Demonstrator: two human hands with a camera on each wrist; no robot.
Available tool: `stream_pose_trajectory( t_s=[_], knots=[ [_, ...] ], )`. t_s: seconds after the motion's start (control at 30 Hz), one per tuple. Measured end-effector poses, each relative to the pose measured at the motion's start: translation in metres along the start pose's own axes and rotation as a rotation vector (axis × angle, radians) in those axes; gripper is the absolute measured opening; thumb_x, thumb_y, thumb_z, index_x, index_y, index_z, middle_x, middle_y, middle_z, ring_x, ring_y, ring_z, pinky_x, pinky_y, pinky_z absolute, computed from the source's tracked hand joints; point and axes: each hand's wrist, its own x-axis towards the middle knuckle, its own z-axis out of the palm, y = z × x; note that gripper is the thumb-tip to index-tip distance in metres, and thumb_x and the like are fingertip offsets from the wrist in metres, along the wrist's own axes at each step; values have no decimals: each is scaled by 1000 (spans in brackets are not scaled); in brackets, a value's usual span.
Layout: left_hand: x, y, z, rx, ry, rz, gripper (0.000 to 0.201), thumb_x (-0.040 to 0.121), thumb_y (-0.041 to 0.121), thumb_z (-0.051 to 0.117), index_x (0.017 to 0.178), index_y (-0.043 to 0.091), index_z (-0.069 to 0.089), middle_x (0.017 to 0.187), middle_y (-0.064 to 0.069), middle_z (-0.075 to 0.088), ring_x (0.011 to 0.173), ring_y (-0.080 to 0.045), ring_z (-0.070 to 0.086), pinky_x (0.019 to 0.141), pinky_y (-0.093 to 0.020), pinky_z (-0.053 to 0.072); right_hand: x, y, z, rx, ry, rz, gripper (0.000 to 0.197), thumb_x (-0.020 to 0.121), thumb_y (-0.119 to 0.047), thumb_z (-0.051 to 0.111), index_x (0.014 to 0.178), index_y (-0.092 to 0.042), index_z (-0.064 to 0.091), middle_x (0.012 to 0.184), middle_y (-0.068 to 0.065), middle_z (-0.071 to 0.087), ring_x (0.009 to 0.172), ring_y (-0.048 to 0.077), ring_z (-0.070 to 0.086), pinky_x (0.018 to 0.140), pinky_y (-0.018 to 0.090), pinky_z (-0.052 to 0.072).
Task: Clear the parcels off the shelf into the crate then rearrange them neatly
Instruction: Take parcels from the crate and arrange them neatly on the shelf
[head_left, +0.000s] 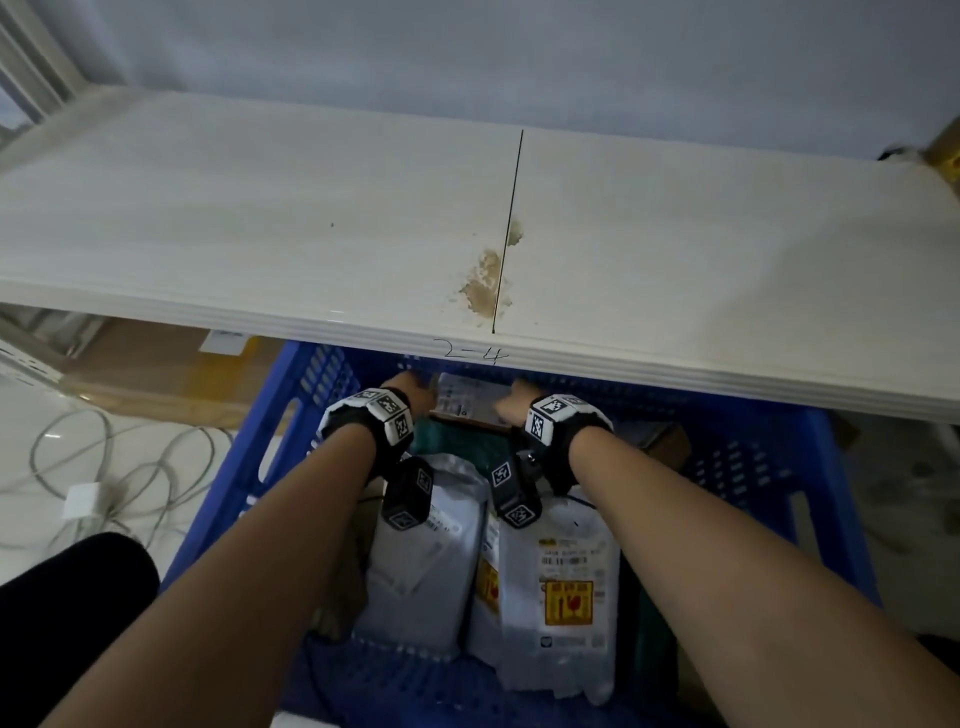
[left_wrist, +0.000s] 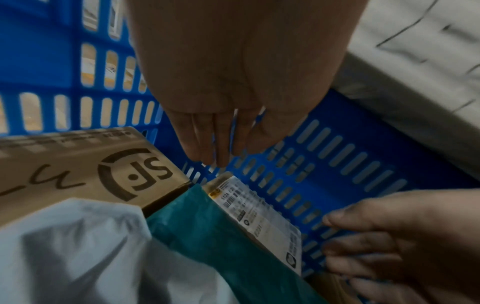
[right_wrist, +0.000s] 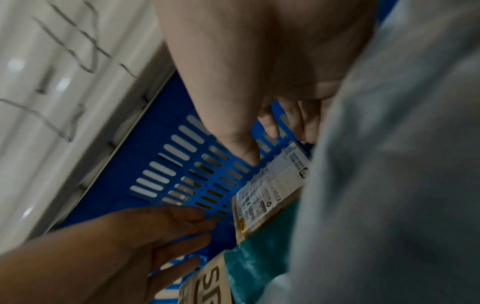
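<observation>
the head view looks down from above over the shelf into the blue crate. both wrist views sit close inside it, sharing its slotted far wall and the labelled box.

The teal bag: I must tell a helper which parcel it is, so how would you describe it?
Look in the blue crate under the white shelf, at its far end between the two hands. The teal bag lies there beside a brown box printed SF. It is the only teal parcel; the others are white or brown.
</observation>
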Motion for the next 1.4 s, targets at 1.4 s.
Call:
stream_pose_trajectory(
  t_s=[1.4],
  knots=[
    [-132,-18,-60,-355,211,249,34,74,-9,71,106,-5,60,109,-21,64,100,-26,59,91,-37,48,-145,4,-36,239,-40,-235,75,75,-36,81,136,-13,44,133,7,51,113,26,56,95,42,51]
  ],
)
